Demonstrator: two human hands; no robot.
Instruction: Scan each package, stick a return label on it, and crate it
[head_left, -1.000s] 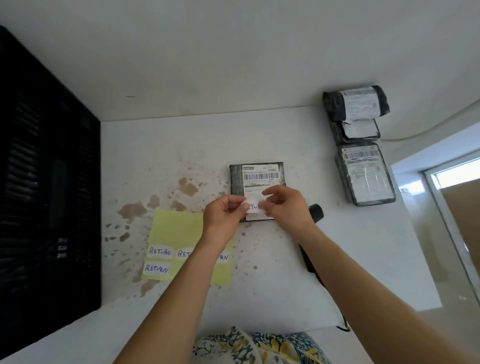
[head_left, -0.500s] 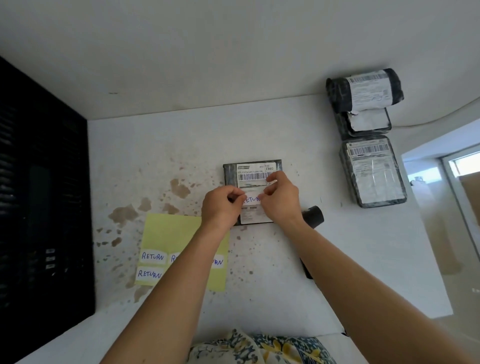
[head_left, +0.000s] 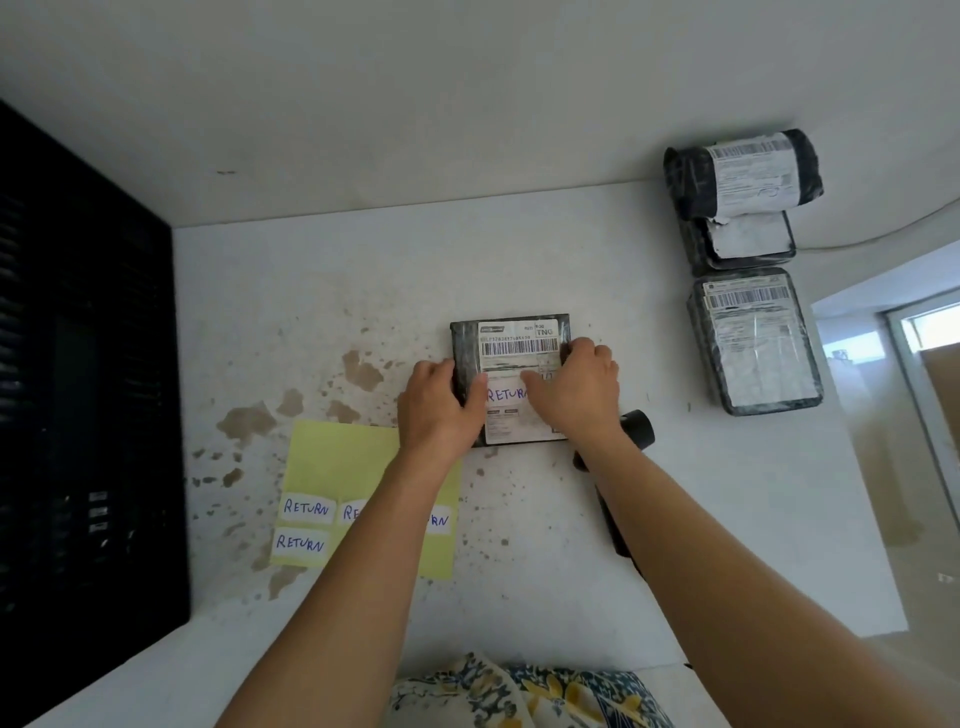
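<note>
A flat black-wrapped package with a white barcode label lies on the white table, in the middle. A white sticker reading RETURN sits flat on its shipping label. My left hand grips the package's left edge, thumb on top. My right hand holds the right edge, its thumb pressing on the sticker's right end. A black handheld scanner lies on the table just right of the package, partly under my right forearm.
A yellow backing sheet with several RETURN stickers lies at front left. A black slatted crate fills the left side. At right lie a flat package and a rolled one stacked on another.
The sticker, held in the air between both hands a second ago, now lies flat on the package. Both hands have dropped onto the package's sides.
</note>
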